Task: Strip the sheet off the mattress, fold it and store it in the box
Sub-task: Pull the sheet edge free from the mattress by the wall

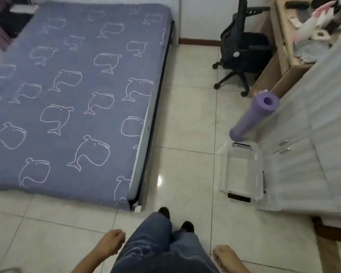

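A blue sheet (73, 99) printed with white whale outlines is stretched flat over the mattress on the left. The mattress's grey side (146, 133) shows along its right edge. A clear plastic box (241, 172) with black latches stands on the floor at the right, with nothing visible inside it. My left hand (111, 244) hangs beside my left leg with fingers loosely curled and holds nothing. At the bottom right, my right hand (225, 257) is also bare, with its fingers apart. Both hands are well short of the bed's near corner.
A rolled purple mat (254, 117) leans on a white cabinet (307, 134) just behind the box. A black office chair (242, 50) and a cluttered wooden desk (283, 36) stand at the back right. Pale tiled floor (187, 123) runs between bed and cabinet.
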